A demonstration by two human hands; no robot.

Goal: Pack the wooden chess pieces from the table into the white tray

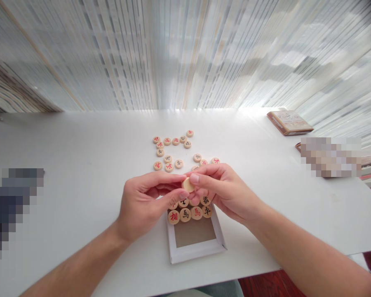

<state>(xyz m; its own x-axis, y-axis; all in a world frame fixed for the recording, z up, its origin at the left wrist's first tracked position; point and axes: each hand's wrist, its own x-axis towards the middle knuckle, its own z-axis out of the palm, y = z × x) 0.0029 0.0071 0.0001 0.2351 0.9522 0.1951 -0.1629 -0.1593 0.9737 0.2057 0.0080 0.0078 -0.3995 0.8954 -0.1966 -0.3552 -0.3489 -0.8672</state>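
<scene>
Pale wood, one round xiangqi piece [188, 186], held up between both hands above the far part of an open box; the face toward the camera looks plain, no character seen on it. Left hand [142, 202]: thumb and index finger pinching the piece from its left side, other fingers curled behind, partly hidden. Right hand [224, 187]: thumb tip pressed on the upper right of the piece, fingers bent in behind it, their exact contact hidden. Below, the white cardboard box [195, 255] with a brown bottom [194, 234], its near portion uncovered. Inside, a row of four discs: red 相 [173, 217], black 馬 [185, 215], red 馬 [196, 213], black 車 [207, 211], side by side, characters up. Behind these, another row, partly covered by the hands; a black 象 piece [205, 200] shows at its right end. Beyond the hands, loose xiangqi discs [176, 141] scattered on the white table [89, 152], red and black markings mixed, some touching, some apart, a few partly behind the right hand. Far right, a flat patterned box [289, 122]; nearer, a pixelated object [330, 156], identity not readable. Left edge, a dark pixelated patch [12, 210]. Behind the table, striped curtain [173, 53]; lower right, reddish-brown floor [266, 284]
</scene>
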